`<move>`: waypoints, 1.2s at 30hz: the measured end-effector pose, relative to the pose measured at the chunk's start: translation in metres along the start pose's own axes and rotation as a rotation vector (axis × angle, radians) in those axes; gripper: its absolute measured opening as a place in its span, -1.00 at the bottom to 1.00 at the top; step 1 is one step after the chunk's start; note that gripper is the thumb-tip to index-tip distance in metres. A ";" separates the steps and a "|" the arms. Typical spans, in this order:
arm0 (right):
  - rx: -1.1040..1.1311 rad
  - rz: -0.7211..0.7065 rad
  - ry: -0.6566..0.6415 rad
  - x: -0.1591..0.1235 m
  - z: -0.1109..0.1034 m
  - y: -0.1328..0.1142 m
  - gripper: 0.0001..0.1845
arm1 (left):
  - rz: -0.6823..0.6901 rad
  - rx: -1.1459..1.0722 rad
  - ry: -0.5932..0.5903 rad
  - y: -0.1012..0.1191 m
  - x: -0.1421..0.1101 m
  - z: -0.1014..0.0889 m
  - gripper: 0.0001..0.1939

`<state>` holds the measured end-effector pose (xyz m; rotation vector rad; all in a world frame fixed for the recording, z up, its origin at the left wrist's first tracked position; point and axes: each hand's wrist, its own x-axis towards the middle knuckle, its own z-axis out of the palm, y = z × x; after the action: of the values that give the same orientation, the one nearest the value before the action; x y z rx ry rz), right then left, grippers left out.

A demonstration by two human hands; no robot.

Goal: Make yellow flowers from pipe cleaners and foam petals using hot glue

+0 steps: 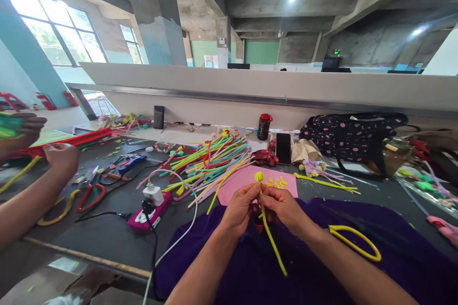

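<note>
Both of my hands meet at the middle, just in front of a pink sheet (pixel 232 186). Between the fingertips they pinch a yellow pipe cleaner flower (pixel 259 177), its round head sticking up above the fingers and its long stem (pixel 274 243) hanging down over dark purple cloth (pixel 250 276). My left hand (pixel 240 204) grips it from the left, my right hand (pixel 282 204) from the right. Small yellow pieces (pixel 277 182) lie on the pink sheet behind the right hand. Yellow-handled scissors (pixel 356 240) rest on the cloth beside my right forearm.
A heap of coloured pipe cleaners (pixel 214 157) lies beyond my left hand, near a purple power strip (pixel 150 212) with cables. A phone (pixel 283 148), red-lidded bottle (pixel 265 127) and dotted bag (pixel 350 140) stand behind. Another person's hands (pixel 62 159) work at left near red-handled scissors (pixel 91 196).
</note>
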<state>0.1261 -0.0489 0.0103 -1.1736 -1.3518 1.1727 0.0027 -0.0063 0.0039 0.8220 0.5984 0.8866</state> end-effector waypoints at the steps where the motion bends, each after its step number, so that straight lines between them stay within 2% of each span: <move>1: -0.007 -0.016 0.003 0.000 0.000 -0.001 -0.61 | -0.002 -0.008 -0.004 0.000 0.001 0.000 -0.70; 8: -0.157 -0.060 0.023 -0.001 -0.003 0.001 -0.66 | -0.027 0.004 0.026 -0.001 0.007 -0.003 -0.75; 12: -0.219 -0.048 -0.047 -0.004 -0.007 -0.002 -0.73 | 0.002 0.016 0.009 0.004 0.006 -0.005 -0.77; 14: -0.278 -0.017 -0.137 -0.007 -0.010 -0.007 -0.76 | 0.037 -0.002 0.008 0.010 0.005 -0.008 -0.78; 19: -0.390 0.079 -0.545 -0.018 -0.025 -0.027 -0.80 | 0.072 -0.129 -0.011 0.026 0.005 -0.018 -0.79; 20: -0.425 0.072 -0.586 -0.018 -0.030 -0.030 -0.81 | 0.069 -0.172 -0.011 0.029 0.005 -0.020 -0.80; 21: -0.472 0.045 -0.580 -0.018 -0.036 -0.033 -0.80 | 0.063 -0.209 -0.020 0.031 0.005 -0.022 -0.81; 25: -0.838 -0.182 -0.292 -0.007 -0.049 -0.026 -0.80 | 0.040 -0.259 -0.065 0.034 0.005 -0.025 -0.84; 26: -0.939 -0.215 -0.271 -0.004 -0.049 -0.020 -0.81 | 0.036 -0.247 -0.071 0.033 0.005 -0.025 -0.84; 31: -1.301 -0.189 -0.353 0.009 -0.030 0.015 -0.79 | 0.008 -0.177 -0.062 0.027 0.006 -0.020 -0.81; 36: -1.352 -0.158 -0.342 0.011 -0.019 0.027 -0.79 | -0.043 -0.094 -0.082 0.020 0.007 -0.017 -0.81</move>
<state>0.1465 -0.0343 -0.0142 -1.7117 -2.5899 0.1975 -0.0151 0.0130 0.0104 0.7542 0.4980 0.8313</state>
